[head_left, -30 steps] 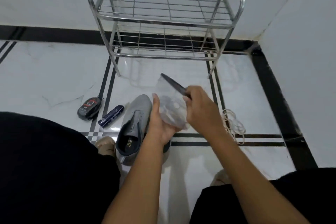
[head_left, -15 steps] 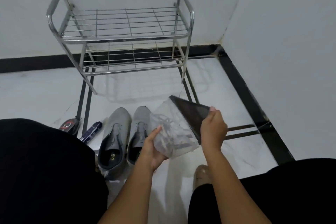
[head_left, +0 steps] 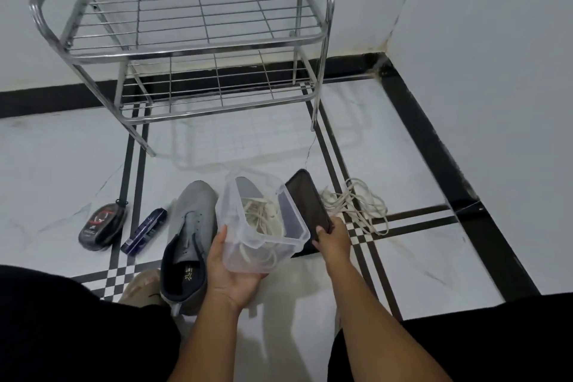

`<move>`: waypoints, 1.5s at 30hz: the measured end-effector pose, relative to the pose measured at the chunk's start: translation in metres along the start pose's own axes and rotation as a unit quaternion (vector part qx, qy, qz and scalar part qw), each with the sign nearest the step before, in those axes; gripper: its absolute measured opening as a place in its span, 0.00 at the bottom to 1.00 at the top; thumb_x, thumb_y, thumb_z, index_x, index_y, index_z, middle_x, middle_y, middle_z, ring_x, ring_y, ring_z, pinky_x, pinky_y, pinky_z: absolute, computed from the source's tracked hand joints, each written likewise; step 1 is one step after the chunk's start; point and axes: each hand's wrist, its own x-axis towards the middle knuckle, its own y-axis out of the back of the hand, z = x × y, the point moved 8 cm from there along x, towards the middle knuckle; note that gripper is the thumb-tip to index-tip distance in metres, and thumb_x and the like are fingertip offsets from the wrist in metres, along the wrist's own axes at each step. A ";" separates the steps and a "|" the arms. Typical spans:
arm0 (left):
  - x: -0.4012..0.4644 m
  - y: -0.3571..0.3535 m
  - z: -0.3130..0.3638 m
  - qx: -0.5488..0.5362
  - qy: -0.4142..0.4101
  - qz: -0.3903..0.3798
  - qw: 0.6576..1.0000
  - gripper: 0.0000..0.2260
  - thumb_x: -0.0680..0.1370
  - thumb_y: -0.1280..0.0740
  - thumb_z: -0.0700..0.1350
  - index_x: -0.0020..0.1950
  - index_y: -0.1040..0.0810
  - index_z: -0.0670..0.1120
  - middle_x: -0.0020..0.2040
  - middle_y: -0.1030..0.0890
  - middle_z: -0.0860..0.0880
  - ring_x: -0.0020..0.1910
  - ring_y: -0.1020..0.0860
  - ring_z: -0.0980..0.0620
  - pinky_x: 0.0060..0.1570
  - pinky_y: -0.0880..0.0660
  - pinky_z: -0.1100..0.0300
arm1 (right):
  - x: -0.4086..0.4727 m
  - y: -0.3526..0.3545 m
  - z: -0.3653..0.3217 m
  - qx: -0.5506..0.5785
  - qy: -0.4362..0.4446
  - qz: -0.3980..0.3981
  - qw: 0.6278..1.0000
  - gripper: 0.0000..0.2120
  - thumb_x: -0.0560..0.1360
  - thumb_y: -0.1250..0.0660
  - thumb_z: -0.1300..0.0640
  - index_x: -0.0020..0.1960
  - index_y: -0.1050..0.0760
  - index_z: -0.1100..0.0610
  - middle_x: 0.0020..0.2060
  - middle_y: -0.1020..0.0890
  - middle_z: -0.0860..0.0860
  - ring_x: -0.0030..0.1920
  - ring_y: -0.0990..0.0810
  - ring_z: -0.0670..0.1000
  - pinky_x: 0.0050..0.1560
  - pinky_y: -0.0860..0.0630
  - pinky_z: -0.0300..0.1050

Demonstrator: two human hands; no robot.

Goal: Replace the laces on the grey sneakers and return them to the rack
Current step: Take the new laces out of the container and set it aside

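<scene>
My left hand [head_left: 231, 270] cups a clear plastic box [head_left: 260, 226] from below; white laces [head_left: 263, 217] lie coiled inside it. My right hand [head_left: 331, 239] grips the box's dark lid [head_left: 307, 205], held off to the right of the open box. A grey sneaker [head_left: 189, 232] without laces lies on the floor just left of the box; a second sneaker is hidden behind the box. A loose pile of pale laces [head_left: 356, 205] lies on the floor to the right. The steel shoe rack [head_left: 186, 49] stands against the far wall.
A shoe polish sponge [head_left: 100, 223] and a small dark blue tube [head_left: 144, 231] lie on the floor left of the sneaker. A wall rises close on the right. My dark-clothed knees fill the bottom corners, with a foot [head_left: 142, 288] beside the sneaker.
The lid has come off the box and now sits to its right in my right hand. The box's open top now faces up, and the view shifted left.
</scene>
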 end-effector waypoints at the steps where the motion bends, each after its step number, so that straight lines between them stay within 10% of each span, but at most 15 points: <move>1: 0.000 -0.001 -0.001 -0.001 0.003 -0.005 1.000 0.35 0.57 0.21 0.55 0.62 0.24 0.46 0.54 0.20 0.41 0.51 0.20 0.40 0.62 0.32 0.42 | 0.009 0.011 0.011 -0.026 -0.009 0.031 0.999 0.12 0.77 0.36 0.63 0.60 0.28 0.56 0.53 0.21 0.57 0.47 0.19 0.56 0.52 0.19 0.56; 12: 0.005 0.003 -0.028 0.025 0.073 0.022 0.997 0.35 0.61 0.21 0.53 0.65 0.24 0.44 0.55 0.21 0.41 0.54 0.24 0.41 0.66 0.37 0.44 | 0.003 0.126 0.015 -0.037 -0.084 0.324 0.941 0.30 0.78 0.35 0.49 0.74 0.41 0.60 0.71 0.36 0.62 0.67 0.31 0.65 0.60 0.28 0.61; 15: 0.006 0.003 -0.034 0.035 0.085 0.037 0.995 0.32 0.70 0.28 0.56 0.70 0.28 0.43 0.63 0.24 0.40 0.63 0.27 0.39 0.70 0.40 0.42 | -0.008 0.065 -0.014 0.053 -0.064 0.116 0.990 0.25 0.78 0.40 0.39 0.56 0.24 0.61 0.53 0.19 0.58 0.53 0.20 0.58 0.52 0.23 0.53; 18: 0.005 0.009 -0.031 0.127 0.060 0.088 0.986 0.27 0.76 0.37 0.58 0.70 0.29 0.43 0.65 0.23 0.39 0.65 0.27 0.38 0.68 0.34 0.41 | -0.029 0.004 -0.039 0.027 -0.067 -0.137 0.988 0.05 0.79 0.36 0.53 0.50 0.25 0.53 0.52 0.17 0.55 0.48 0.17 0.53 0.54 0.20 0.50; 22: 0.000 0.014 -0.012 0.344 0.014 0.181 0.921 0.28 0.74 0.39 0.65 0.70 0.33 0.53 0.61 0.22 0.49 0.55 0.21 0.49 0.48 0.24 0.54 | -0.027 0.004 -0.061 -0.204 0.081 -0.073 0.973 0.13 0.77 0.41 0.62 0.58 0.25 0.50 0.52 0.17 0.51 0.47 0.17 0.52 0.53 0.20 0.53; 29: 0.000 0.009 -0.001 0.414 -0.016 0.169 0.894 0.40 0.65 0.25 0.64 0.73 0.39 0.62 0.69 0.27 0.49 0.62 0.24 0.49 0.58 0.24 0.47 | -0.076 -0.027 -0.122 -0.407 0.378 -0.002 0.831 0.16 0.79 0.39 0.60 0.67 0.30 0.56 0.63 0.29 0.52 0.59 0.26 0.54 0.55 0.25 0.48; 33: -0.002 -0.008 0.001 0.415 -0.045 0.139 0.898 0.39 0.64 0.27 0.69 0.72 0.35 0.62 0.71 0.29 0.51 0.66 0.26 0.51 0.66 0.29 0.48 | -0.084 -0.079 -0.089 -0.520 0.301 -0.239 0.763 0.40 0.70 0.27 0.49 0.76 0.44 0.48 0.75 0.43 0.52 0.75 0.43 0.57 0.69 0.34 0.54; 36: -0.007 -0.024 0.009 0.414 -0.066 0.152 0.895 0.37 0.69 0.29 0.64 0.75 0.38 0.57 0.70 0.31 0.52 0.68 0.30 0.51 0.66 0.33 0.55 | -0.082 -0.088 -0.066 -0.642 0.269 -0.233 0.679 0.54 0.66 0.25 0.43 0.78 0.57 0.50 0.77 0.55 0.56 0.77 0.54 0.59 0.73 0.40 0.55; 42: -0.012 -0.012 0.026 0.388 -0.105 0.193 0.895 0.45 0.60 0.28 0.69 0.74 0.35 0.56 0.71 0.30 0.49 0.66 0.26 0.49 0.67 0.30 0.46 | -0.097 -0.097 -0.051 -0.605 0.231 -0.222 0.729 0.17 0.75 0.33 0.60 0.63 0.27 0.58 0.55 0.21 0.58 0.53 0.20 0.58 0.50 0.25 0.48; 45: -0.008 -0.018 0.032 0.412 -0.107 0.198 0.883 0.42 0.63 0.29 0.67 0.74 0.36 0.56 0.73 0.32 0.50 0.67 0.28 0.49 0.67 0.30 0.48 | -0.092 -0.089 -0.064 -0.407 0.147 -0.257 0.864 0.06 0.72 0.33 0.65 0.46 0.22 0.57 0.44 0.17 0.57 0.42 0.18 0.56 0.42 0.20 0.48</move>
